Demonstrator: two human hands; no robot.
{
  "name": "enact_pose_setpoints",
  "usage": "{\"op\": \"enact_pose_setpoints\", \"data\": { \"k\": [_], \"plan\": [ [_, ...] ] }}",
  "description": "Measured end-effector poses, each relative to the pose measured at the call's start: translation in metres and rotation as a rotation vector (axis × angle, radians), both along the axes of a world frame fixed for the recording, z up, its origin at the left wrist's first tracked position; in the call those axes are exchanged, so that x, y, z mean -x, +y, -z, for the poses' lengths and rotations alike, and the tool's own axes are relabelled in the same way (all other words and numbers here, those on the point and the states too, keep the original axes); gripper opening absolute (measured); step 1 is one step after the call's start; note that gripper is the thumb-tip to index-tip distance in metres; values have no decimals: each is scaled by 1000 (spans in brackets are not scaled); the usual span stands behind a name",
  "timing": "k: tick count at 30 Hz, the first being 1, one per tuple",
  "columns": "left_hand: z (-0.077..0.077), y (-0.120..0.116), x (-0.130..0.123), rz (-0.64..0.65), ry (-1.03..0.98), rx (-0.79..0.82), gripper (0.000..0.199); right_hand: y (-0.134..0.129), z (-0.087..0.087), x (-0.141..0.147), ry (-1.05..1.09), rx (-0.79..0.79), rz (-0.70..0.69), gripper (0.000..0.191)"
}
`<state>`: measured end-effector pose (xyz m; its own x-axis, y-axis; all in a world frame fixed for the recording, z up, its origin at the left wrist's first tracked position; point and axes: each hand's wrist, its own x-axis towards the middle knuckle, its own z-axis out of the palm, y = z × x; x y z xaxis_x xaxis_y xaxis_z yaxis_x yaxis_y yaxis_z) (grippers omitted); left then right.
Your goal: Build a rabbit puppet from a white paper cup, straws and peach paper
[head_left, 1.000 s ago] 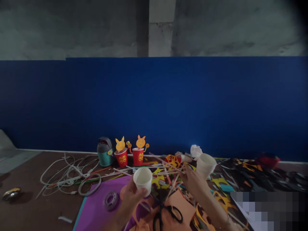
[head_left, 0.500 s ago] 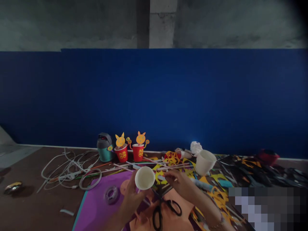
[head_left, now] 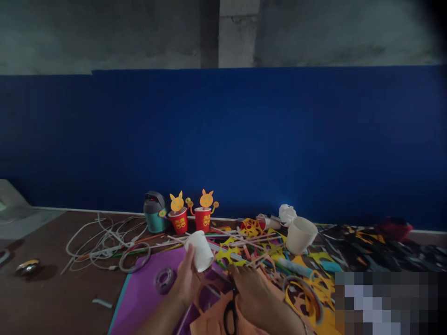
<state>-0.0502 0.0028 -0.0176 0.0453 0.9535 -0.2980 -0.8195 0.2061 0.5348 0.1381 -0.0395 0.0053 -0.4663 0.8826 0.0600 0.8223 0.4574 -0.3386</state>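
Note:
A white paper cup (head_left: pixel 199 251) is tilted on its side in my left hand (head_left: pixel 186 279), its fingers closed around the wall. Lower right of it, my right hand (head_left: pixel 253 291) reaches palm down over black-handled scissors (head_left: pixel 230 316). The fingers are bent together at the scissors' blade end and cover one handle loop; what lies under the fingertips is hidden. Beneath the scissors are cut pieces of orange paper (head_left: pixel 209 323), on a purple sheet (head_left: pixel 139 298). A roll of tape (head_left: pixel 164 280) rests on that sheet left of my left hand.
Two red cups (head_left: pixel 179 221) with orange paper animal heads stand by the blue panel (head_left: pixel 223 139), beside a teal container (head_left: pixel 155 218). White cables (head_left: pixel 104 242) lie left. Straws and yellow scraps (head_left: pixel 228 253) spread behind my hands, with a large white cup (head_left: pixel 301 235) at right.
My left hand has tipped the paper cup so its outer wall shows instead of its inside. My right hand has come down and nearer, onto the scissors.

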Motion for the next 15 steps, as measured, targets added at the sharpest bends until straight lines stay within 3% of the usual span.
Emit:
{"op": "enact_pose_setpoints", "data": {
  "k": [3, 8, 12, 15],
  "plan": [
    [-2, 0, 2, 7, -17, -73, 37, 7, 10, 2, -55, -34, 37, 70],
    [-4, 2, 5, -17, -50, -51, 36, 10, 23, -1, -104, -159, 77, 67],
    [-5, 4, 5, -70, -58, -29, 28, 4, 19, -2, -96, -193, 31, 65],
    [-4, 6, 5, -77, -63, -56, 29, 0, 13, 0, -73, -111, 75, 65]
  ]
}}
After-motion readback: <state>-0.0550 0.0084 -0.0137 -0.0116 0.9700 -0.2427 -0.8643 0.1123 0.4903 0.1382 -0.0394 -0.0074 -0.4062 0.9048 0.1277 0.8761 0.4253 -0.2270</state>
